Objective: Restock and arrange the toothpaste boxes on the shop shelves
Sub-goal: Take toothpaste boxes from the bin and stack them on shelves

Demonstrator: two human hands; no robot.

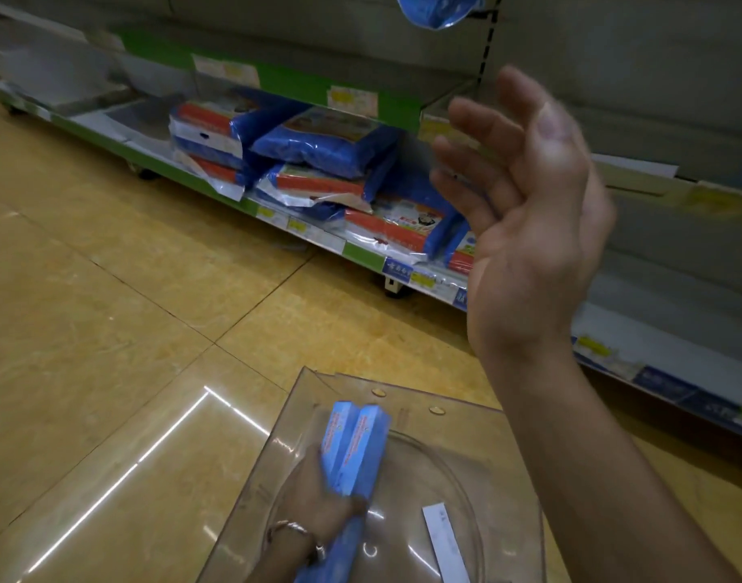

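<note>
Floor [108, 309]: tan stone-look tiles, polished, highly glossy, reflecting light streaks.
Toothpaste boxes [356, 448]: pale blue printed card, smooth, faint sheen.
Sheets [466, 435] beneath them: clear rigid plastic, glossy.
White strip [445, 540]: flat, matt; paper or plastic, cannot tell.
Packets [318, 140] on shelf: blue and orange plastic film, shiny, crinkled.
Shelf back panel [655, 77]: grey, matt, smooth.
Price labels [352, 96]: paper-like, dull.
Bracelet [287, 530]: bright metal.

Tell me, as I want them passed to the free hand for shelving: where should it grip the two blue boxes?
Take the blue boxes by their bare far ends, coming from above right. The left hand wraps their near half from the left, leaving that end free. They lie side by side, so the open right hand should probably pinch across both.
</note>
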